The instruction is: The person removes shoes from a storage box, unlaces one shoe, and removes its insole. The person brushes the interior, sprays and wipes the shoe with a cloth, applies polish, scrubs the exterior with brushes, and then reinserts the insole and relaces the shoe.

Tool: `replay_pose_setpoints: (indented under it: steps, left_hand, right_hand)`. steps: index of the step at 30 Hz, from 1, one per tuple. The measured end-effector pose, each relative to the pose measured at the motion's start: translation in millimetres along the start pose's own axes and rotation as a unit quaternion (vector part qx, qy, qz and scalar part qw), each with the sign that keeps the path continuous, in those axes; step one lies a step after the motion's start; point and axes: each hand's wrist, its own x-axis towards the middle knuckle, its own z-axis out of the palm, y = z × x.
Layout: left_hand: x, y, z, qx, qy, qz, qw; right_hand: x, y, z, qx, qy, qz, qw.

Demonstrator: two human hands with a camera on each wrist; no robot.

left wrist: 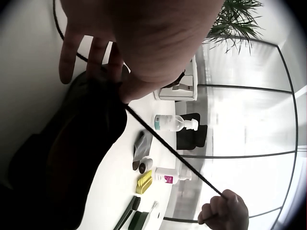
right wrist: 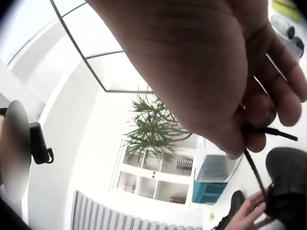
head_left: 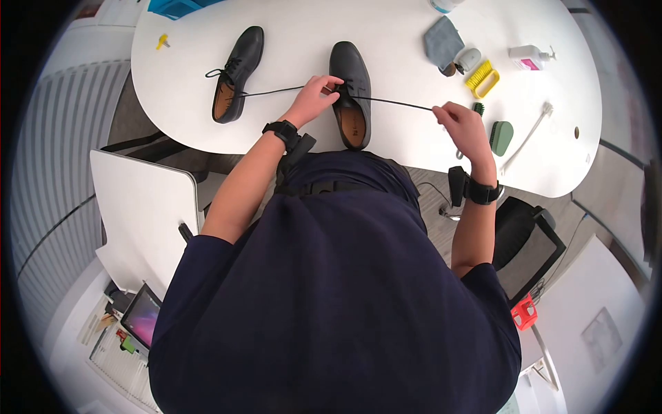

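A black leather dress shoe [head_left: 350, 63] with a tan insole stands on the white table, toe pointing away from me. My left hand [head_left: 314, 100] is at its lacing, thumb and index finger pinching the black shoelace close over the eyelets while the other fingers are spread. To the right, my right hand [head_left: 463, 127] grips the other stretch of shoelace [head_left: 396, 103], pulled straight out from the shoe. A short tail of it pokes out past the fingertips in the right wrist view. One lace end trails left toward a second black shoe [head_left: 241, 65], whose own lace forms loops.
On the right of the table [head_left: 296, 41] lie a grey cloth [head_left: 443, 43], a yellow brush [head_left: 483, 79], a green sponge-like block [head_left: 501, 138], a white long-handled brush [head_left: 529, 138] and a pump bottle [head_left: 529, 57]. A blue container [head_left: 181, 7] stands at the far left.
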Motion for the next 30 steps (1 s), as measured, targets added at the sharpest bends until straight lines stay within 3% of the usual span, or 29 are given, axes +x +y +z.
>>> replay_pose_setpoints:
  steps: [1,3,7,9,11,16,22,30]
  left_hand:
    - [-1,0,-1,0.0,-0.006,0.005,1.0]
    - [-1,2,0,0.006,-0.001,0.001,1.0]
    - [-2,9,4,0.065,0.026,0.014,0.997]
    - [-4,11,7,0.063,0.052,0.014,0.997]
    - [-6,13,8,0.06,0.078,0.014,0.995]
    - [-19,22,6,0.16,0.085,0.077,0.98]
    - [-22,16,11,0.15,0.132,0.131,0.971]
    - [-25,7,10,0.147,0.128,0.099,0.976]
  right_hand:
    - [1,9,3,-0.001,-0.001,-0.002,1.0]
    - [3,20,12,0.017,0.099,-0.053,0.994]
    - [12,34,31,-0.03,0.168,-0.047,0.984]
    - [13,23,37,-0.02,0.142,-0.01,0.99]
    - [12,10,37,0.098,0.092,0.026,0.991]
    - [18,4,34,0.183,0.153,0.017,0.971]
    - [19,-10,30,0.147,0.121,0.019,0.982]
    - [27,22,47,0.03,0.061,0.015,0.998]
